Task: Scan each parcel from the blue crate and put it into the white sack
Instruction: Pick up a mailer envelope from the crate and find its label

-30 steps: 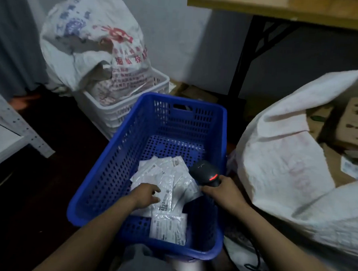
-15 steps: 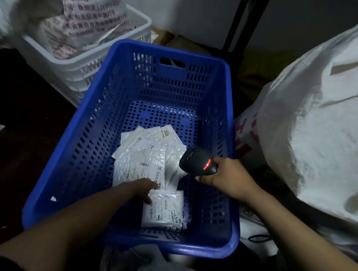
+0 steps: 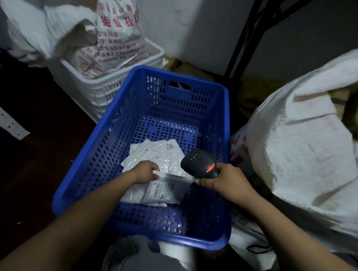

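Observation:
A blue perforated crate (image 3: 102,152) stands in front of me with several white bubble-wrap parcels (image 3: 162,153) on its floor. My left hand (image 3: 146,172) is inside the crate and pinches the top edge of a flat labelled parcel (image 3: 160,193), which hangs lifted and blurred above the floor. My right hand (image 3: 226,178) grips a black barcode scanner (image 3: 199,162) with a red light, just right of that parcel and pointing left over it. The big white sack (image 3: 301,154) bulges at the right, its mouth open at the upper right with cardboard boxes inside.
A white plastic crate (image 3: 105,90) holding a printed white bag (image 3: 108,38) stands behind the blue crate at the left. Black table legs (image 3: 244,35) rise at the back. A grey metal shelf bracket (image 3: 4,122) lies at the far left. My knee shows at the bottom.
My left hand has closed on a parcel and raised it off the crate floor. The scanner has stayed beside it. My head has tilted back up a little.

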